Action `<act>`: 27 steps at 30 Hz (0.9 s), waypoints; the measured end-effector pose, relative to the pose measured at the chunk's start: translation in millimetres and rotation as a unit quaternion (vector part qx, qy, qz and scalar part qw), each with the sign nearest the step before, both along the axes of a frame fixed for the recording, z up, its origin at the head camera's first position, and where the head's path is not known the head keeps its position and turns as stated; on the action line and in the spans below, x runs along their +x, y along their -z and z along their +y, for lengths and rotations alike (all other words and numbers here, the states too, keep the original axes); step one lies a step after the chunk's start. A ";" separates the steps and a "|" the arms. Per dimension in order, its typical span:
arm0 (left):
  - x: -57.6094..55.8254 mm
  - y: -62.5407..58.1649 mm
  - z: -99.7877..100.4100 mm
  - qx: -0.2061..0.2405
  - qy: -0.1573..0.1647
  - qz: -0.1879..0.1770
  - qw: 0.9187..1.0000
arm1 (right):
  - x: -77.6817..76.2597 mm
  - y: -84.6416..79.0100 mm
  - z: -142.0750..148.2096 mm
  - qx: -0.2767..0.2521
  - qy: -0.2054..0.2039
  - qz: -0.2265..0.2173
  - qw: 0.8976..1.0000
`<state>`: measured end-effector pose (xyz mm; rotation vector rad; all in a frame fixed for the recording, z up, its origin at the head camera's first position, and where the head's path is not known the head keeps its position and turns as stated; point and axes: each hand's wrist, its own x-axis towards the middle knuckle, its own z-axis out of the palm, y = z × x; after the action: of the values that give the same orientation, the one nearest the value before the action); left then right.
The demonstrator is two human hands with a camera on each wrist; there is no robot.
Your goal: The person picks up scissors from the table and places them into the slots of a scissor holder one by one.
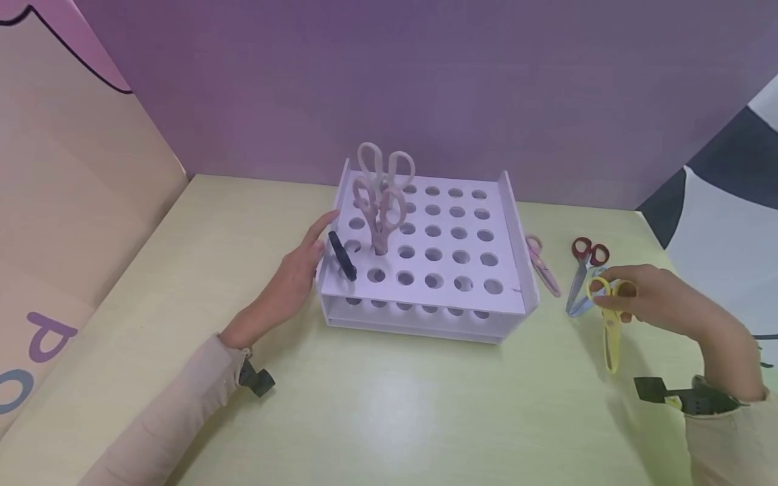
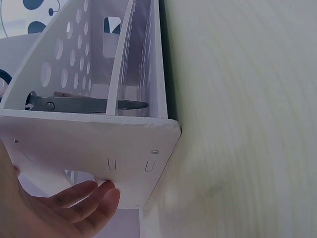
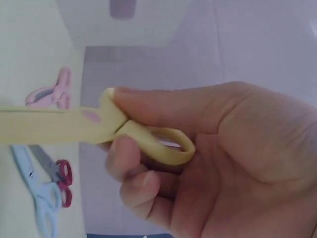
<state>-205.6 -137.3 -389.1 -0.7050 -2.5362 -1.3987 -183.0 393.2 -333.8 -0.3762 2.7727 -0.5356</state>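
Observation:
My right hand (image 1: 659, 293) pinches a pair of yellow scissors (image 1: 612, 331) by the handles, the closed blades hanging down above the table. Thumb and curled fingers grip the handle in the right wrist view. My left hand (image 1: 292, 280) rests against the left side of a white rack (image 1: 419, 293) with rows of round holes. In the left wrist view its fingers (image 2: 86, 203) touch the side panel by a cutout. White-handled scissors (image 1: 379, 162), pink scissors (image 1: 381, 236) and black-handled scissors (image 1: 342, 256) stand upright in holes on the rack's left.
Right of the rack, pink scissors (image 1: 545, 273), red-handled scissors (image 1: 577, 283) and light blue scissors (image 3: 32, 176) lie on the pale table (image 1: 377, 418). The light blue pair is partly behind my right hand in the head view. A purple wall (image 1: 437, 88) stands behind.

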 end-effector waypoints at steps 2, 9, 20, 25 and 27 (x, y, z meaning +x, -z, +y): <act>0.1 -0.6 0.2 -0.001 0.000 0.000 1.000 | 1.7 -4.9 -3.8 0.001 0.004 0.030 1.000; 0.6 -0.7 -0.8 0.001 0.002 -0.004 1.000 | 10.3 -17.9 -18.4 0.019 0.000 0.159 0.987; 0.4 1.0 0.1 -0.002 0.001 -0.003 1.000 | 26.2 -34.8 -42.4 -0.033 0.039 0.317 0.947; 0.9 0.5 -0.2 0.001 0.001 -0.002 1.000 | 30.9 -38.7 -50.6 -0.063 0.043 0.366 0.927; 1.0 0.3 -0.2 0.003 0.001 -0.003 1.000 | 33.7 -41.4 -55.1 -0.072 0.042 0.376 0.923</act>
<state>-204.5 -137.5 -389.3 -0.7027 -2.5351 -1.4099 -149.3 338.1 -292.4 -0.6039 3.5087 -0.7421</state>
